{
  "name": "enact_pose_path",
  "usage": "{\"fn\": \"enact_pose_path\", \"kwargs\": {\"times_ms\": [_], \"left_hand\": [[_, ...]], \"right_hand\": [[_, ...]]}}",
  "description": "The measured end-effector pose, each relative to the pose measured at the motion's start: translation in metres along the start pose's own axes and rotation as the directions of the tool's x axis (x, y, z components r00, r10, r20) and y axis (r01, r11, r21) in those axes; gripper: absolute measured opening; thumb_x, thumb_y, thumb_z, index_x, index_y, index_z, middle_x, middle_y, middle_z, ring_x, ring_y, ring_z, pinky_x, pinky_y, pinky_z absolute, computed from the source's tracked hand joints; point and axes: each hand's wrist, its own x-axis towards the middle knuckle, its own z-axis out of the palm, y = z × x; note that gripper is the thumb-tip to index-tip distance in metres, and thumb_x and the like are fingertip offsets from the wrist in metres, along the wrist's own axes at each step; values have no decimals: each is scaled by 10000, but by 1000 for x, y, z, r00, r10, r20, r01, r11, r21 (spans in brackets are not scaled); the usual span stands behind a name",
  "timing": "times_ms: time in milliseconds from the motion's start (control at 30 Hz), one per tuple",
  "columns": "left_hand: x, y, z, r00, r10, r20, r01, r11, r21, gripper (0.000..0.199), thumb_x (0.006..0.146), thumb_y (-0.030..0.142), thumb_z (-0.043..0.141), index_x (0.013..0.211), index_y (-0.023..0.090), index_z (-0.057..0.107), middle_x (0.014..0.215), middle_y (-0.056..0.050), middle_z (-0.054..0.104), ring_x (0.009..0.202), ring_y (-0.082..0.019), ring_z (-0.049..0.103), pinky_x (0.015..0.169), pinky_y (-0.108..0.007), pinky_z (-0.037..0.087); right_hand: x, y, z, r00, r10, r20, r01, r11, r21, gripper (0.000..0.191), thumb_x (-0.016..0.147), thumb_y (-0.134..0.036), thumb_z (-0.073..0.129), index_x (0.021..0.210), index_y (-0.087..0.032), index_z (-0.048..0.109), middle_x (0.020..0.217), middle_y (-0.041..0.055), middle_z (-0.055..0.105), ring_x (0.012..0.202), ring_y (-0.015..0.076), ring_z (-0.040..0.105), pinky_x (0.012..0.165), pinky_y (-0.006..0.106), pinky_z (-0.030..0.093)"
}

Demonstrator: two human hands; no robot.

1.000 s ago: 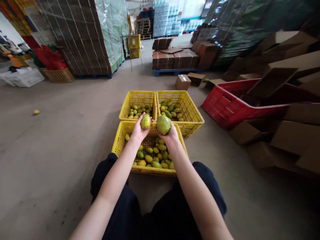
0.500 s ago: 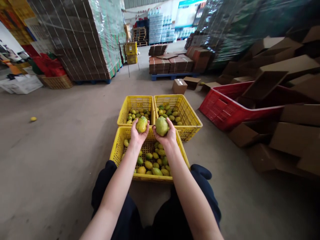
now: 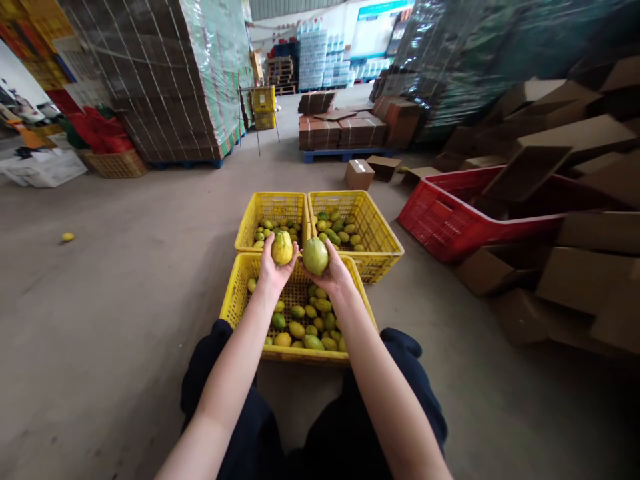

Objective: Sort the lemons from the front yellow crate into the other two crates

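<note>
My left hand (image 3: pixel 275 272) is closed round a yellow papaya (image 3: pixel 283 249) with greenish streaks near its top. A greener, rounder papaya (image 3: pixel 315 257) rests in my right hand (image 3: pixel 336 272), its fingers curled under and around the fruit. Both hands are side by side, the two papayas a little apart, above the far rim of the near yellow crate (image 3: pixel 227 293). Several green and yellow papayas (image 3: pixel 297 330) lie in this crate, partly hidden by my forearms.
Behind it stand a left yellow crate (image 3: pixel 245 217) and a right yellow crate (image 3: pixel 383 230), both holding papayas. To the right are a red crate (image 3: pixel 435 227) and piled cardboard boxes (image 3: pixel 585 267). One yellow fruit (image 3: pixel 68 237) lies on the floor at left.
The green papaya in my right hand has shifted slightly left and down, and appears turned. The yellow papaya in my left hand has tilted a little. Both remain held.
</note>
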Motion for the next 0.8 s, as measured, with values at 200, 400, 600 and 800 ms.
{"fn": "enact_pose_path", "kwargs": {"times_ms": [200, 400, 600, 800], "left_hand": [[-4, 6, -4, 998, -33, 54, 32, 999, 8, 332, 971, 270, 427, 1184, 154, 655, 800, -50, 725, 660, -138, 673, 627, -244, 590], [-1, 7, -9, 991, -107, 77, 100, 991, 85, 405, 978, 233, 343, 1234, 137, 642, 808, -65, 724, 660, -160, 676, 577, -256, 573], [-7, 9, -9, 998, -56, 26, 52, 988, 147, 344, 949, 387, 513, 1125, 134, 667, 747, -31, 702, 554, -124, 612, 508, -216, 521], [-6, 9, -6, 993, -105, -49, 114, 966, 232, 351, 998, 341, 394, 1043, 129, 671, 666, -56, 683, 564, -152, 635, 539, -239, 522]], "right_hand": [[-17, 0, 6, 995, -93, 35, 94, 995, -24, 61, 845, -251, 656, 840, -212, 609, 633, -14, 682, 544, 150, 647, 497, 259, 575], [-21, -2, 5, 1000, 10, 23, -8, 997, -73, 304, 915, -428, 468, 817, -181, 616, 616, 76, 695, 505, 186, 635, 406, 261, 500], [-16, -5, -2, 998, -33, 54, 38, 996, -81, 165, 890, -318, 509, 873, -201, 625, 643, 46, 696, 589, 212, 677, 547, 339, 579], [-15, -6, -6, 989, 94, 110, -88, 994, -63, 188, 886, -266, 481, 964, -175, 626, 704, 73, 709, 721, 251, 716, 639, 400, 606]]}}
